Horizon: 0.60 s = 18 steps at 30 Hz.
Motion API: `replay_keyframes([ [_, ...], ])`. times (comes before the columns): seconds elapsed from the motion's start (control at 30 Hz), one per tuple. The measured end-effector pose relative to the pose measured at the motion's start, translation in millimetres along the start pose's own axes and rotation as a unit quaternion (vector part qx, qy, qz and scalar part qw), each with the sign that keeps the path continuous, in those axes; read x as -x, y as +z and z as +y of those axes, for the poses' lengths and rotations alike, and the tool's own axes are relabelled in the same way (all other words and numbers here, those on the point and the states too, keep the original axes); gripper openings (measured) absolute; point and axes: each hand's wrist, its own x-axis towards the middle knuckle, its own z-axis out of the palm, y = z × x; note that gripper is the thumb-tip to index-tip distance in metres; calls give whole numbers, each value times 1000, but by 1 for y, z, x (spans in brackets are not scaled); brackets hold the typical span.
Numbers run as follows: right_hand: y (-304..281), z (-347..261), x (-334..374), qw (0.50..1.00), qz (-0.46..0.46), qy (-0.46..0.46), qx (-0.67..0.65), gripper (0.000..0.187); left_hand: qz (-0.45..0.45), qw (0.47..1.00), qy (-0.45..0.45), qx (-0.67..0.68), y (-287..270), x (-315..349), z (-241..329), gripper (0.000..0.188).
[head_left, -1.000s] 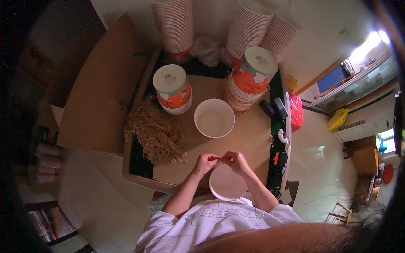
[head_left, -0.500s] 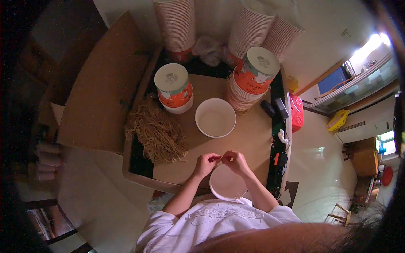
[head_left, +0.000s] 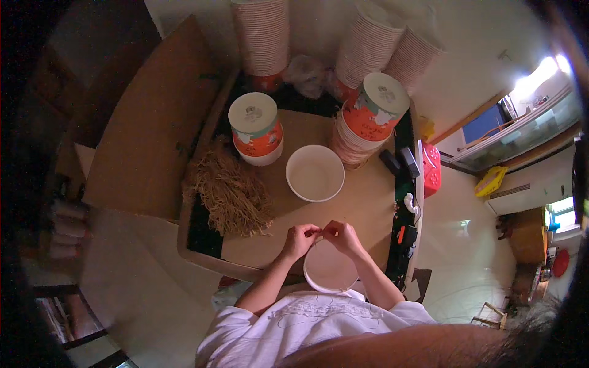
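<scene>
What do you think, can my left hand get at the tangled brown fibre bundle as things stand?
Probably yes: the bundle lies forward and left of your left hand, with only flat brown cardboard between them, though that hand is busy close beside the right hand.

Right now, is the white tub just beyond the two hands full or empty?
It looks empty: the white tub stands upright, uncovered, and only its bare pale inside shows.

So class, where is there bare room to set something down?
Widest: brown cardboard sheet right of the central round white tub, bordered by the dark-green strip. Smaller: between the tan fibre bundle and the left hand. Crowded: the back, with tall white paper-tub stacks, and that strip, with black devices.
</scene>
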Motion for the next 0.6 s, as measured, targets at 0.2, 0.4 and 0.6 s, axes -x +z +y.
replay_keyframes([
  [0.2,-1,-1,0,1000,-17,-1,-14,12,11,999,36,39,-1,-2,-15,10],
  [0.4,-2,-2,-3,996,-85,7,-10,14,-12,997,-26,76,-7,-2,-29,7],
  [0.6,1,0,-11,989,-142,30,13,14,-17,996,-18,86,-9,-2,-31,6],
])
